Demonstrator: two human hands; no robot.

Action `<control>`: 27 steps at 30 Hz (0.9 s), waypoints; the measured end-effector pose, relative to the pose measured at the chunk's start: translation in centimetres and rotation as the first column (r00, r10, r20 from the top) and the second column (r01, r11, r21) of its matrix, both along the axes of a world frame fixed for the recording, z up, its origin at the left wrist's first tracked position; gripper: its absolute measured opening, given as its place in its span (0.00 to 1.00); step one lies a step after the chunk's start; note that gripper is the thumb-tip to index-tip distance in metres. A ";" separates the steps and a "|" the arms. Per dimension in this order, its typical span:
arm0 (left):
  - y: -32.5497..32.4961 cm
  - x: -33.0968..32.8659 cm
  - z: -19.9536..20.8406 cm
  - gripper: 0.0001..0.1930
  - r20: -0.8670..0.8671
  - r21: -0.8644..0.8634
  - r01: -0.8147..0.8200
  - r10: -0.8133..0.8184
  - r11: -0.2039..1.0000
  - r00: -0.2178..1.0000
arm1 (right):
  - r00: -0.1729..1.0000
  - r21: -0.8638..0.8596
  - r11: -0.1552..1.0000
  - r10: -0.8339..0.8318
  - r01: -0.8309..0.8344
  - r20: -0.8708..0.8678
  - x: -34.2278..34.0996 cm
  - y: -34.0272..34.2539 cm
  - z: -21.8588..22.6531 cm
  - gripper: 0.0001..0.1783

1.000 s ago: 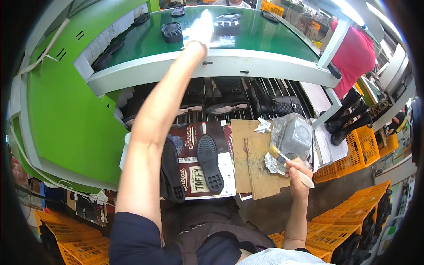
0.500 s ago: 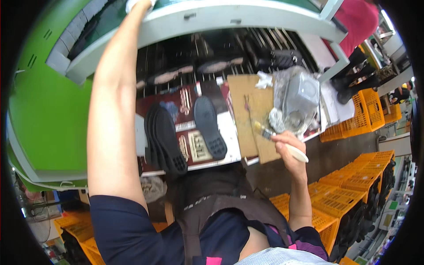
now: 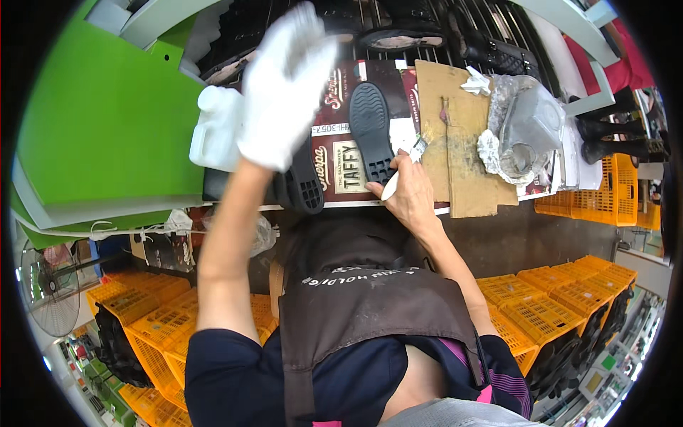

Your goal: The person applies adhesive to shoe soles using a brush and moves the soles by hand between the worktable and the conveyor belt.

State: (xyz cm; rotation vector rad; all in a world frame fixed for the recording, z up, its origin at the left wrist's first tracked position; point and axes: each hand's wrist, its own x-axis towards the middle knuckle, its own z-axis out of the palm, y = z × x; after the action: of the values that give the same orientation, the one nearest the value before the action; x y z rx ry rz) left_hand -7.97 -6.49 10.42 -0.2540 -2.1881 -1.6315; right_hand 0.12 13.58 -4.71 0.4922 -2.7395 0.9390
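My left hand, in a white glove and smeared by motion, is raised over the left part of the work surface. It hides part of a stack of black shoe soles. Whether it holds anything cannot be made out. My bare right hand is closed round a brush with a white handle, its bristles pointing up and away from me. The same hand is at the heel end of a single black shoe sole, which lies tread side up on printed dark red cardboard.
A white plastic jug stands at the left. On the right, a stained cardboard sheet lies beside a clear plastic tub in crumpled film. Black shoes rest on the rods beyond. Orange crates stand behind me.
My left hand has come back from the far frame toward me. My right hand has moved left with the brush, from beside the cardboard sheet to the sole. The view has shifted.
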 end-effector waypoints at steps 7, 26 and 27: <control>-2.7 13.8 -12.2 0.20 -0.044 -0.402 -0.272 0.278 0.875 0.960 | 0.996 0.025 0.999 -0.036 0.038 -0.086 0.6 -1.6 -1.4 0.32; -4.4 11.2 -11.3 0.44 0.145 -0.845 -0.319 0.758 0.429 0.635 | 0.995 -0.324 0.943 0.048 -0.075 -0.089 1.4 -2.0 -2.0 0.30; -4.2 11.0 -11.5 0.45 0.146 -0.857 -0.297 0.752 0.421 0.643 | 0.993 -0.327 0.940 0.069 -0.095 -0.091 1.5 -2.3 -2.1 0.30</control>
State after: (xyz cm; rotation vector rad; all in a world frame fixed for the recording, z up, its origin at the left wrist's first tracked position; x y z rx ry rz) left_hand 3.07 -10.66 -1.10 0.7510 -2.8240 -0.2710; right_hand 1.59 11.28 -6.79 0.5685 -2.4367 1.3393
